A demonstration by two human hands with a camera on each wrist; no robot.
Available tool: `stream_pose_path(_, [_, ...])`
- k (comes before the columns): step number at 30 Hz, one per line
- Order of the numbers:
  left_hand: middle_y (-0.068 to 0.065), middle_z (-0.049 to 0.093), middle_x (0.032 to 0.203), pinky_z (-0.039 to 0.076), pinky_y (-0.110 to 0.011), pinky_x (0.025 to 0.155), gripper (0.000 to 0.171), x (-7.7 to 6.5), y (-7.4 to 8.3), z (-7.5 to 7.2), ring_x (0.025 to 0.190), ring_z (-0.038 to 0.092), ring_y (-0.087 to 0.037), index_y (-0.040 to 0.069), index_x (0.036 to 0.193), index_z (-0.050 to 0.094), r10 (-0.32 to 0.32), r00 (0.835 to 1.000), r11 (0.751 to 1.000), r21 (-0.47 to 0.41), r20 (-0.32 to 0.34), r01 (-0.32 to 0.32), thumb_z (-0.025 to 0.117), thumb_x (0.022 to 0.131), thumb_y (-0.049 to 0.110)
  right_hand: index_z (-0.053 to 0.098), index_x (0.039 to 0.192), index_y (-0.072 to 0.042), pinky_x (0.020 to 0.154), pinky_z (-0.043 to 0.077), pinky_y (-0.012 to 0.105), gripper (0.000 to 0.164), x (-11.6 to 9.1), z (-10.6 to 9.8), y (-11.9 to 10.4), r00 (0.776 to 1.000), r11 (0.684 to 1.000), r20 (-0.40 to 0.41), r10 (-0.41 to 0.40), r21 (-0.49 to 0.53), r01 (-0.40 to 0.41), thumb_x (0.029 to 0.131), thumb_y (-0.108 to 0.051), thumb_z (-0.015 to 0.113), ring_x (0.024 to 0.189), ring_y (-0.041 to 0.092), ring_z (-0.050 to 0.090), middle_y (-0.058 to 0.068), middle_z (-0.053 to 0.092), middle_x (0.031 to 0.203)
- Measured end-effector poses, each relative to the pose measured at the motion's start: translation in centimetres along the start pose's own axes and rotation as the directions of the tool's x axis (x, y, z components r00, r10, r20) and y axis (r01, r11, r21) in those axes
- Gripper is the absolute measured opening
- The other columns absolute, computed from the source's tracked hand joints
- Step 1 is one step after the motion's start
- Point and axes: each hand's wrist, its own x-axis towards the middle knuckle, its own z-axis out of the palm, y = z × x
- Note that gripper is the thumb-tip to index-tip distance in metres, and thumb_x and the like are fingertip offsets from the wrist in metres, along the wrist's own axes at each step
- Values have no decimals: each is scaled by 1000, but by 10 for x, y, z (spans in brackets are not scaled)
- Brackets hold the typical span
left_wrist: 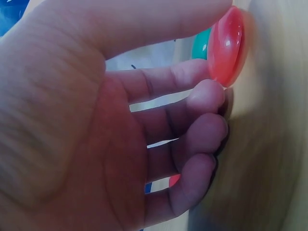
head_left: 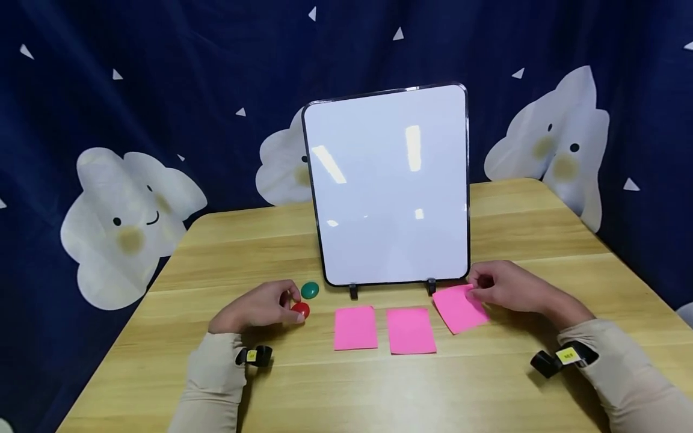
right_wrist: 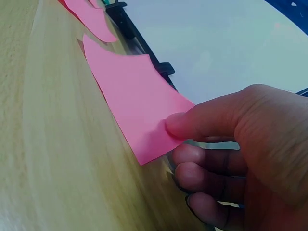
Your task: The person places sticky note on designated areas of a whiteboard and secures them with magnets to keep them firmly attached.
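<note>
My left hand (head_left: 265, 305) has its thumb and index finger at the sides of a glossy red round magnet (head_left: 301, 310), pinching it close over the table. Just behind lies a green round magnet (head_left: 310, 290), partly hidden by the red one in the left wrist view. A pink sticky note (right_wrist: 122, 91) is pinched by its right side between the thumb and fingers of my right hand (head_left: 511, 287). That note tilts up off the tabletop near the board's right foot. Two more pink sticky notes (head_left: 355, 328) (head_left: 411, 331) lie flat to its left.
A white board (head_left: 390, 192) with a black frame stands upright on small black feet (head_left: 354, 291) behind the notes. The wooden table (head_left: 395, 391) runs back to a dark blue curtain (head_left: 189, 60) with cloud figures.
</note>
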Motion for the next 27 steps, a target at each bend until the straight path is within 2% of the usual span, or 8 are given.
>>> stream_pose_path(21, [-3, 60, 83, 45, -35, 65, 34, 5, 5, 1, 73, 54, -20, 12, 101, 60, -16, 1000, 1000, 9, -11, 16, 83, 82, 30, 64, 88, -14, 62, 43, 28, 11, -3, -4, -2, 997, 1000, -81, -11, 12, 12, 90, -13, 75, 76, 21, 54, 1, 57, 79])
stream_pose_path(27, [-4, 59, 81, 45, -34, 64, 36, 2, 3, -1, 71, 54, -20, 10, 102, 60, -27, 1000, 1000, 15, -16, 27, 83, 83, 30, 65, 88, -15, 64, 44, 28, 11, 1, 1, -4, 994, 999, -105, -18, 39, 23, 90, -15, 76, 78, 21, 54, 2, 58, 80])
